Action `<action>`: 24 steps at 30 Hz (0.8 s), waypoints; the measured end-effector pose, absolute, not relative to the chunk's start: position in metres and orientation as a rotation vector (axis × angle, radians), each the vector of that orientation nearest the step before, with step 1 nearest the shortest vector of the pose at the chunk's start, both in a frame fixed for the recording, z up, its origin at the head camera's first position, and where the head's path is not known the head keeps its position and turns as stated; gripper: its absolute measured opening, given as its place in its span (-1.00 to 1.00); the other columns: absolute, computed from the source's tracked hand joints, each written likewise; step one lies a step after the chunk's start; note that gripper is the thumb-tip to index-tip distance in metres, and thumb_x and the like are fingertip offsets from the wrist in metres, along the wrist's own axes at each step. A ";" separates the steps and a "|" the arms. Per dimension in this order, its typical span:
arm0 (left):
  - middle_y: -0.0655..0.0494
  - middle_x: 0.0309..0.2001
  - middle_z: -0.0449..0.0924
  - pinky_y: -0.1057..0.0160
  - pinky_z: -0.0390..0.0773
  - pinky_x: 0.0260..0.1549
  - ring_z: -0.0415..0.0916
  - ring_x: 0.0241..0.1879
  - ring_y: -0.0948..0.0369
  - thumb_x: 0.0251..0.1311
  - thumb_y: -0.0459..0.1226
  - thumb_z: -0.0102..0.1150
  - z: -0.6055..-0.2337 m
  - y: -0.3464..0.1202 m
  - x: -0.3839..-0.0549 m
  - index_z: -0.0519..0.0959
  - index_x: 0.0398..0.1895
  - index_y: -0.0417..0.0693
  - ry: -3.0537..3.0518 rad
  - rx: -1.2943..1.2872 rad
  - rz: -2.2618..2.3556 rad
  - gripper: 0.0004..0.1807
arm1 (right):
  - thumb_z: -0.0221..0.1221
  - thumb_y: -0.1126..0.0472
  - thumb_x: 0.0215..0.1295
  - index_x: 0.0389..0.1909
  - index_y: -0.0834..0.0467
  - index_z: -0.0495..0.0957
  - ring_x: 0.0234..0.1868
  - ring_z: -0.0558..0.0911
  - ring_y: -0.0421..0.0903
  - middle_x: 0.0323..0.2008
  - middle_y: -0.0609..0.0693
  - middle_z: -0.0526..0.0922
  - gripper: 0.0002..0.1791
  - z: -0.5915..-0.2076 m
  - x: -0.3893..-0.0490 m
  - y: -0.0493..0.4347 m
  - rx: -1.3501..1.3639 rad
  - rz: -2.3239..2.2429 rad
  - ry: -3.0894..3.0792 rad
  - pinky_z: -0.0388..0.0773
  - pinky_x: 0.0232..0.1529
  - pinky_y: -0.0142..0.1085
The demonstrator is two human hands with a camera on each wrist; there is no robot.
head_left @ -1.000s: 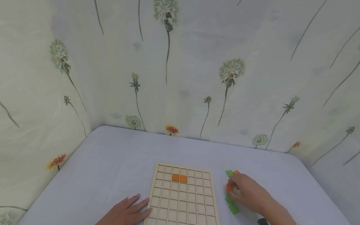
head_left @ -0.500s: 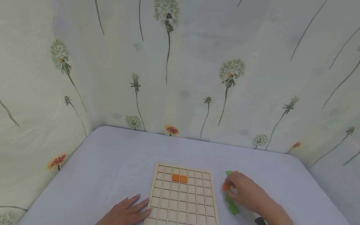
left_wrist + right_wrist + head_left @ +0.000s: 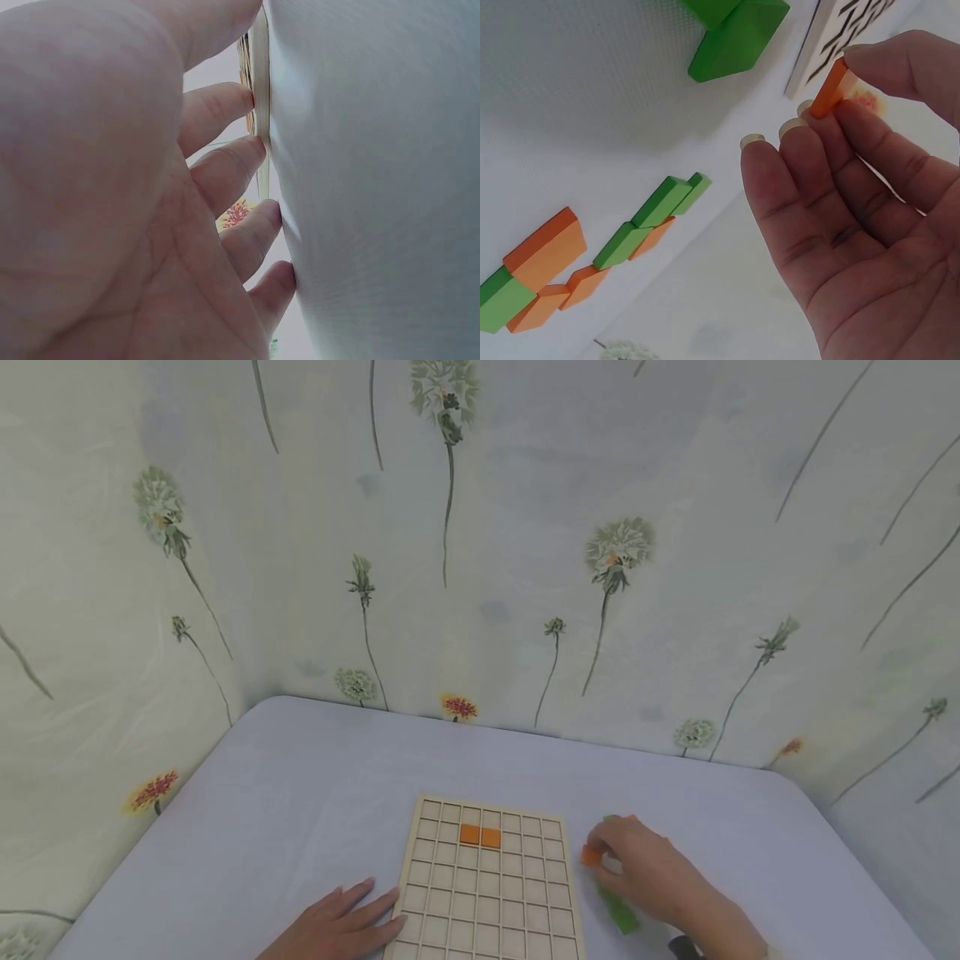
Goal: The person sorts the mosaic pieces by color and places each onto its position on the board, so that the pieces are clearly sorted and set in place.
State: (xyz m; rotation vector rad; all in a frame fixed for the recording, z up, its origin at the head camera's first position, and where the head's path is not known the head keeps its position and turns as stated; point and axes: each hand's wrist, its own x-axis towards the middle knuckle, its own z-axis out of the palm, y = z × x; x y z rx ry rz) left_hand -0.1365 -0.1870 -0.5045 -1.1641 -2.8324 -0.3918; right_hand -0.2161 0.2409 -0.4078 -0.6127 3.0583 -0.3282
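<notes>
In the head view a pale wooden grid board (image 3: 487, 887) lies on the table, with two orange square tiles (image 3: 480, 836) side by side in its second row. My left hand (image 3: 341, 923) rests at the board's left edge, fingers spread and fingertips touching it. To the right of the board, my right hand (image 3: 647, 870) pinches an orange tile (image 3: 831, 88) between thumb and fingers, just above the table. Green tiles (image 3: 621, 913) lie below that hand, and it partly hides others.
In the right wrist view, several loose green tiles (image 3: 660, 202) and orange tiles (image 3: 547, 247) lie in a rough line on the white table (image 3: 322, 777). A flower-printed cloth (image 3: 495, 568) stands behind the table and along its sides.
My right hand has moved left toward the board, carrying the orange tile away from the loose tiles. My left hand and the board have stayed put.
</notes>
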 end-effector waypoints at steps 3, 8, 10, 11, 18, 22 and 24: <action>0.18 0.51 0.39 -0.18 0.53 0.18 0.37 0.45 -0.07 0.42 0.39 -0.09 -0.505 -0.187 -0.137 0.48 0.50 0.25 -2.834 -1.167 -0.403 -0.24 | 0.46 0.17 0.24 -0.33 -0.19 0.62 -0.13 0.58 -0.27 -0.26 -0.40 0.54 -0.79 -0.408 -0.215 0.241 -0.661 -0.307 3.070 0.62 -0.09 -0.16; 0.17 0.50 0.41 -0.18 0.54 0.16 0.39 0.43 -0.09 0.42 0.39 -0.07 -0.504 -0.186 -0.136 0.50 0.49 0.23 -2.812 -1.169 -0.414 -0.24 | 0.44 0.16 0.27 -0.32 -0.22 0.60 -0.11 0.59 -0.30 -0.26 -0.44 0.52 -0.79 -0.407 -0.216 0.240 -0.769 -0.270 3.093 0.59 -0.15 -0.16; 0.17 0.50 0.41 -0.17 0.54 0.16 0.39 0.43 -0.09 0.42 0.38 -0.06 -0.504 -0.187 -0.135 0.49 0.49 0.23 -2.811 -1.170 -0.414 -0.24 | 0.44 0.14 0.28 -0.31 -0.24 0.61 -0.10 0.57 -0.29 -0.26 -0.47 0.52 -0.79 -0.407 -0.216 0.238 -0.740 -0.275 3.091 0.52 -0.28 -0.15; 0.17 0.50 0.40 -0.17 0.54 0.16 0.38 0.43 -0.09 0.42 0.38 -0.06 -0.504 -0.187 -0.135 0.49 0.50 0.23 -2.814 -1.170 -0.413 -0.25 | 0.43 0.14 0.28 -0.30 -0.24 0.61 -0.10 0.56 -0.28 -0.26 -0.47 0.52 -0.79 -0.407 -0.216 0.237 -0.723 -0.281 3.088 0.48 -0.34 -0.16; 0.17 0.51 0.40 -0.16 0.53 0.18 0.37 0.45 -0.08 0.41 0.39 -0.08 -0.503 -0.186 -0.135 0.49 0.50 0.23 -2.838 -1.168 -0.395 -0.23 | 0.40 0.17 0.30 -0.26 -0.17 0.64 -0.12 0.55 -0.24 -0.24 -0.39 0.54 -0.84 -0.408 -0.217 0.232 -0.798 -0.314 3.076 0.51 -0.34 -0.19; 0.16 0.50 0.41 -0.15 0.54 0.17 0.38 0.44 -0.07 0.42 0.38 -0.07 -0.503 -0.186 -0.136 0.49 0.50 0.22 -2.821 -1.177 -0.381 -0.24 | 0.40 0.23 0.29 -0.23 -0.08 0.66 -0.15 0.59 -0.23 -0.27 -0.34 0.53 -0.85 -0.410 -0.220 0.230 -0.940 -0.354 3.059 0.61 -0.11 -0.26; 0.15 0.49 0.42 -0.15 0.56 0.15 0.39 0.43 -0.08 0.42 0.37 -0.05 -0.504 -0.186 -0.136 0.49 0.50 0.22 -2.801 -1.181 -0.379 -0.25 | 0.41 0.22 0.28 -0.23 -0.07 0.66 -0.16 0.59 -0.23 -0.28 -0.35 0.52 -0.85 -0.411 -0.221 0.228 -0.947 -0.352 3.055 0.62 -0.13 -0.26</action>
